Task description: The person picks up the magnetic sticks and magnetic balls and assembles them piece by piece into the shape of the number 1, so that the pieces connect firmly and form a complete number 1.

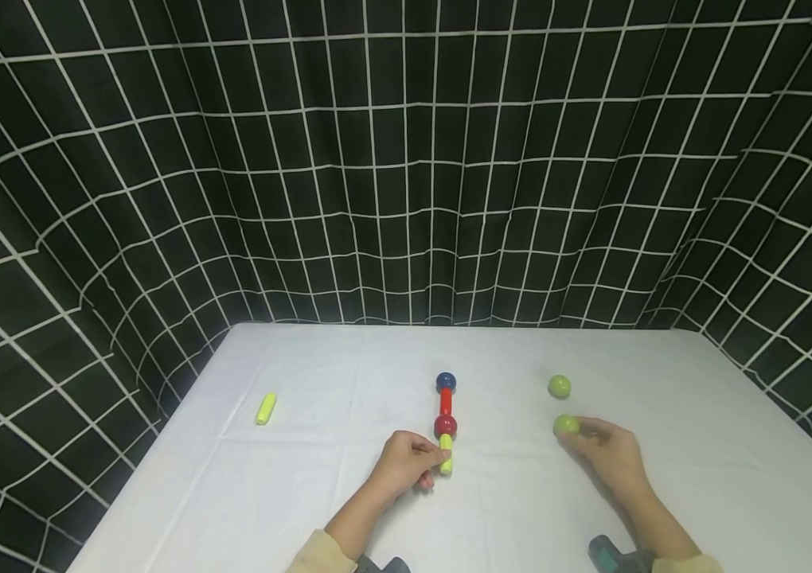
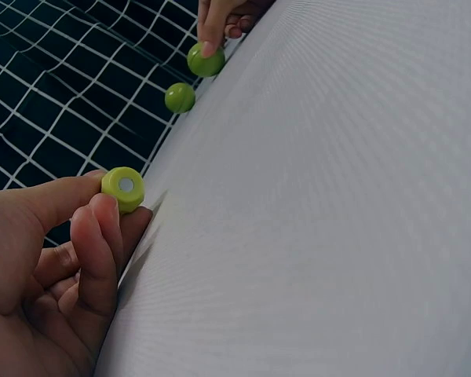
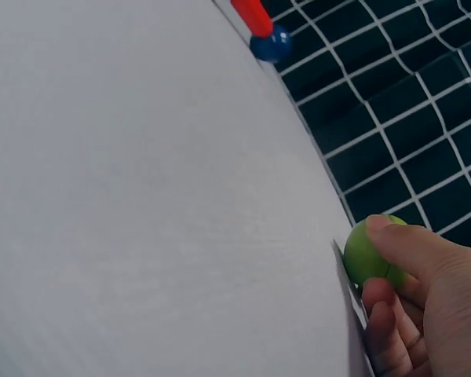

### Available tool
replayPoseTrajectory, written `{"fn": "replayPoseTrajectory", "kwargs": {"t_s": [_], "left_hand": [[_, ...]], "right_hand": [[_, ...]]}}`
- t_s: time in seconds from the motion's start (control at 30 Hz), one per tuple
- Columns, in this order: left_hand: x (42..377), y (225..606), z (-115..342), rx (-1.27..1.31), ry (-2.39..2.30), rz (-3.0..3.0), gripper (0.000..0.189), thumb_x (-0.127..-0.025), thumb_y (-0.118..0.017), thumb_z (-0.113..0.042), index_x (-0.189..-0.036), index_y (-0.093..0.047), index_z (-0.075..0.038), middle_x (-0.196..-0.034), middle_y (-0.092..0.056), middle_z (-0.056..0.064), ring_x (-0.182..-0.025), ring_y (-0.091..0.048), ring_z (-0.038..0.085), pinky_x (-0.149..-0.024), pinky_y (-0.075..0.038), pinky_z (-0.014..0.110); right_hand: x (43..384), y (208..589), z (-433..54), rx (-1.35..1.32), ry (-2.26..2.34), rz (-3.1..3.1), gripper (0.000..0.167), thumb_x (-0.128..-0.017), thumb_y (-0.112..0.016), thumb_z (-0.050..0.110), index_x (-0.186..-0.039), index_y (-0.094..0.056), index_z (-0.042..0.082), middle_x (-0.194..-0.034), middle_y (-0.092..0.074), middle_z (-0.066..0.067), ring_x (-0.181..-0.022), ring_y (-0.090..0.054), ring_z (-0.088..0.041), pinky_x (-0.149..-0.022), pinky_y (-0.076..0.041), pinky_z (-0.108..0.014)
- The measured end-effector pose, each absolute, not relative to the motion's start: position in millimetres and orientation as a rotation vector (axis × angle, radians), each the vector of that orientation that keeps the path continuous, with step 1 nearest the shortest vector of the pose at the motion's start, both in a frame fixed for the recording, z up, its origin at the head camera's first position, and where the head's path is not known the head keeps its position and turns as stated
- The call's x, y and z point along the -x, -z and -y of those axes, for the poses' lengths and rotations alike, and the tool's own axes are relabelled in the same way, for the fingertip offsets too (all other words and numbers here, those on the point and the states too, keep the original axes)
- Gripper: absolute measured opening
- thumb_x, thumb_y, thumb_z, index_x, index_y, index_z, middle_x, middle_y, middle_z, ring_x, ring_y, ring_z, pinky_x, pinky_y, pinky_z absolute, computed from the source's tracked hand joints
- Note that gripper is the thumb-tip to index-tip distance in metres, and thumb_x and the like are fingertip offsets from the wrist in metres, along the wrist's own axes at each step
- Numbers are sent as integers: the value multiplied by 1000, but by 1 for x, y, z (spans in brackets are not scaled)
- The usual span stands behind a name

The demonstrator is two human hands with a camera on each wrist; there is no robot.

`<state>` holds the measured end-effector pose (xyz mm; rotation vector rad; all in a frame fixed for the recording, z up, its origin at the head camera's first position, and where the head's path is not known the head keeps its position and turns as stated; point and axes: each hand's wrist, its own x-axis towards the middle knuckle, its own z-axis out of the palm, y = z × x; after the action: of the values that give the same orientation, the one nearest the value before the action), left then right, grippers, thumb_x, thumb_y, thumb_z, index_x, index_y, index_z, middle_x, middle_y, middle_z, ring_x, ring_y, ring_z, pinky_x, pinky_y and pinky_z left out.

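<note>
My left hand (image 1: 408, 462) pinches a yellow rod (image 1: 446, 455) between thumb and fingers. The rod lines up under a red ball (image 1: 445, 426), at the near end of a chain. Above that ball come a red rod (image 1: 446, 401) and a blue ball (image 1: 446, 382). In the left wrist view, the yellow rod (image 2: 124, 189) shows a round silvery disc in its end. Over on the right, my right hand (image 1: 612, 455) grips a green ball (image 3: 369, 253) with thumb and fingertips, close to the white tabletop. Just beyond it sits a second green ball (image 1: 560, 387).
Another yellow rod (image 1: 266, 408) lies alone on the left part of the white-covered table (image 1: 306, 358). A dark curtain with a white grid (image 1: 406, 183) rises behind the table and along both sides.
</note>
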<state>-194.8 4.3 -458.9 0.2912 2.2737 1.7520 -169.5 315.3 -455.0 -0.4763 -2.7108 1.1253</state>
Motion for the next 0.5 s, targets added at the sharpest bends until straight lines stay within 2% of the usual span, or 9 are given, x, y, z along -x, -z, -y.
{"fn": "replayPoseTrajectory", "kwargs": {"t_s": [0.13,0.23,0.5], "left_hand": [[195,460,-4,-296,-1752,-2272,23,-80,-72,-20,-82,-68,2,-56,-60,-1,-37,-48,2,-37,-38,13],[195,460,-4,-299,-1756,-2269,22,-80,-71,-20,-82,-68,2,-56,-60,-1,-37,-48,2,-37,-38,13],[194,458,-4,-296,-1758,-2267,23,-80,-71,-20,-82,-67,2,-56,-60,-1,-38,-48,2,-38,-38,13]], "right_hand": [[168,455,-310,477,-1157,2727,75,-76,-66,59,-122,-55,1,-77,-62,-8,-67,-53,-14,-60,-46,-25],[167,454,-305,463,-1192,2732,75,-75,-68,57,-123,-54,0,-74,-62,-6,-66,-54,-15,-59,-46,-25],[166,450,-294,423,-1192,2745,64,-79,-69,46,-122,-55,1,-72,-62,-5,-63,-54,-14,-58,-46,-24]]}}
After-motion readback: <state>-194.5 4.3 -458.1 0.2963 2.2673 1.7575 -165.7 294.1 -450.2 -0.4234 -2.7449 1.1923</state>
